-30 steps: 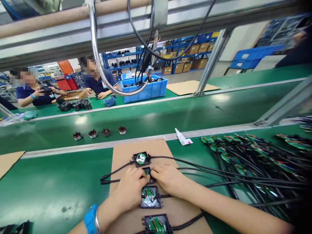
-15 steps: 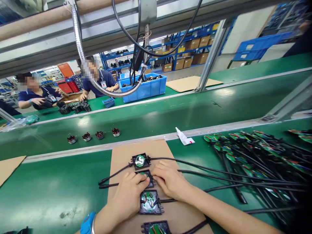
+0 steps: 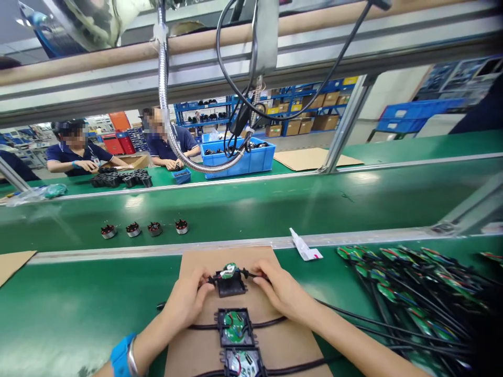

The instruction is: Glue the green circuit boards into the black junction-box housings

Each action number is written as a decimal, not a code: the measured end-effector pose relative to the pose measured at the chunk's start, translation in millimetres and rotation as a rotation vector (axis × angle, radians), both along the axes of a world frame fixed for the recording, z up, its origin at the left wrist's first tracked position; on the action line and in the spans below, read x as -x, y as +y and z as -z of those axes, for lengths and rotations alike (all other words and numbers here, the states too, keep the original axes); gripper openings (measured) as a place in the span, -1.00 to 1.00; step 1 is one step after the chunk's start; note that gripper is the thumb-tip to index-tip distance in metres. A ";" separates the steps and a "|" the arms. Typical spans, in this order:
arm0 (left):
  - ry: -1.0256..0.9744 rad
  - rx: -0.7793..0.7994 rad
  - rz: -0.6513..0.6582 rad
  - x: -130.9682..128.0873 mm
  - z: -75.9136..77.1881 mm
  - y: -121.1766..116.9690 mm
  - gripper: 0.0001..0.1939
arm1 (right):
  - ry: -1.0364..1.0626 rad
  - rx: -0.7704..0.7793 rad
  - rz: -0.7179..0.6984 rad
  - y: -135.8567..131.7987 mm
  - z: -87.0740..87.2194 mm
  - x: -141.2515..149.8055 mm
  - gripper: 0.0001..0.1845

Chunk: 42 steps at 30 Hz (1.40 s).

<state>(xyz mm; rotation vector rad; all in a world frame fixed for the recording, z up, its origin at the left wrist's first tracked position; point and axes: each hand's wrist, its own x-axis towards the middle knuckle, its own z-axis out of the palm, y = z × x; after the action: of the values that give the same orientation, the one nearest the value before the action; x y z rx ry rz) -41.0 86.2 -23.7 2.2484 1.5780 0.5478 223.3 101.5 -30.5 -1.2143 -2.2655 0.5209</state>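
My left hand [image 3: 187,299] pinches the short black cable at the left of a small round green circuit board [image 3: 228,270]. Between finger and thumb, my right hand [image 3: 278,289] grips the black cable on the board's right side. That board is tilted and raised over a square black plastic case [image 3: 231,287], whose inside shows. Nearer to me lies a second black case with a green board [image 3: 234,326] seated in it, cables running out both sides. Below it, a third case with a board [image 3: 244,362] is cut off by the frame's bottom edge. All rest on a cardboard sheet [image 3: 204,356].
A pile of cabled circuit boards [image 3: 416,293] lies at right. A white packet [image 3: 304,246] sits by the metal rail. Several small motors [image 3: 155,228] stand on the green belt. Beyond are a blue bin [image 3: 239,159] and two people. A metal hose [image 3: 163,84] hangs overhead.
My hands have moved from the second case to the farthest one and taken hold of its cables. Its board, lying in the case before, is now lifted and tilted. The camera view has shifted.
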 end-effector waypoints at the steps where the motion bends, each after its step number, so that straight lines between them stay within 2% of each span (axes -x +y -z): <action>1: 0.007 -0.004 -0.007 0.3 -3.1 -1.7 -0.88 | -0.004 -0.015 -0.018 -4.3 -6.1 0.8 -0.82; 3: 0.035 -0.020 -0.016 -0.1 -9.8 -4.1 -0.82 | -0.086 -0.041 -0.053 -12.9 -23.0 4.3 -0.77; 7: 0.155 -0.027 -0.002 -7.2 -19.9 0.2 -0.77 | -0.419 -0.040 -0.077 -16.1 -57.1 18.2 -0.77; 11: 0.302 -0.012 0.040 -19.5 -22.2 6.5 -0.79 | -0.518 -0.039 -0.124 -1.8 -70.0 28.6 -0.79; 15: 0.398 -0.003 0.081 -27.2 -20.6 9.6 -0.77 | -0.558 -0.029 -0.170 11.4 -69.1 32.9 -0.82; 20: 0.424 0.006 0.086 -29.7 -19.4 11.5 -0.75 | -0.597 0.000 -0.204 20.3 -65.7 38.1 -0.80; 27: 0.305 0.065 0.115 -20.9 -23.6 12.8 -0.78 | -0.594 0.021 -0.256 17.9 -55.9 42.7 -0.72; 31: 0.226 0.149 0.153 -9.3 -23.0 17.9 -0.80 | -0.597 0.042 -0.235 13.5 -49.4 46.0 -0.69; 35: 0.215 0.174 0.107 -6.6 -19.8 19.8 -0.82 | -0.580 0.063 -0.205 11.6 -46.6 47.6 -0.68; 42: 0.268 0.069 0.029 -27.8 -17.5 7.1 -0.72 | -0.568 0.067 -0.182 10.9 -40.8 45.1 -0.66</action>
<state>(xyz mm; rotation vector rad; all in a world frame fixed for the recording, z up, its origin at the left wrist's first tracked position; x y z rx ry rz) -13.2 93.3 -6.1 2.3661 1.6555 0.1864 178.2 112.4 10.3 -1.3206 -2.8742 0.3460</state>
